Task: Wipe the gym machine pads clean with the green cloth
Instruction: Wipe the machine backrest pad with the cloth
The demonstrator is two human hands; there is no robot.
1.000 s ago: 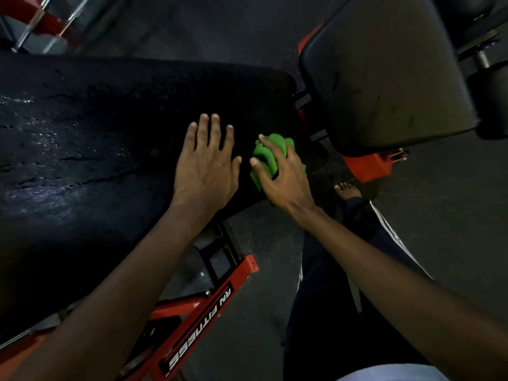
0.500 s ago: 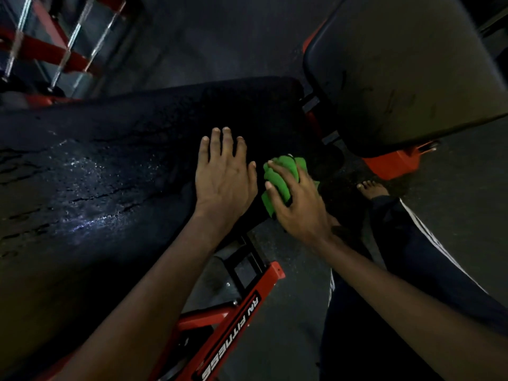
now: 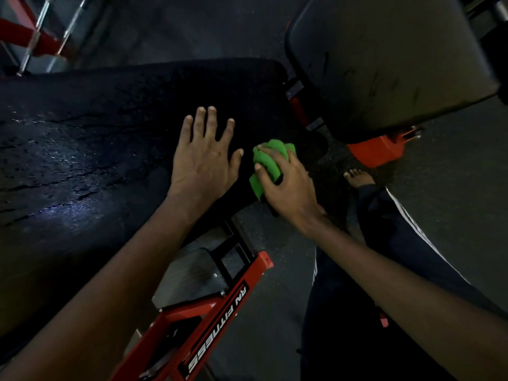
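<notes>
A long black bench pad (image 3: 90,127), cracked and wet, runs from the left edge to the middle. My left hand (image 3: 204,158) lies flat on it with fingers spread. Just to its right, my right hand (image 3: 286,185) grips a bunched green cloth (image 3: 268,163) and presses it on the pad's near right corner. A second black pad (image 3: 384,61), scuffed, tilts up at the top right.
The red frame (image 3: 209,325) with a white-on-black label sits below the bench pad. A red base (image 3: 379,149) shows under the tilted pad. My leg in dark striped trousers (image 3: 398,232) and bare foot (image 3: 357,177) stand on the dark floor. Red rack bars (image 3: 33,37) are top left.
My right hand with the cloth has stayed by the pad's near right corner, shifting slightly along the edge. My left hand's fingers have spread wider. The view has shifted a little.
</notes>
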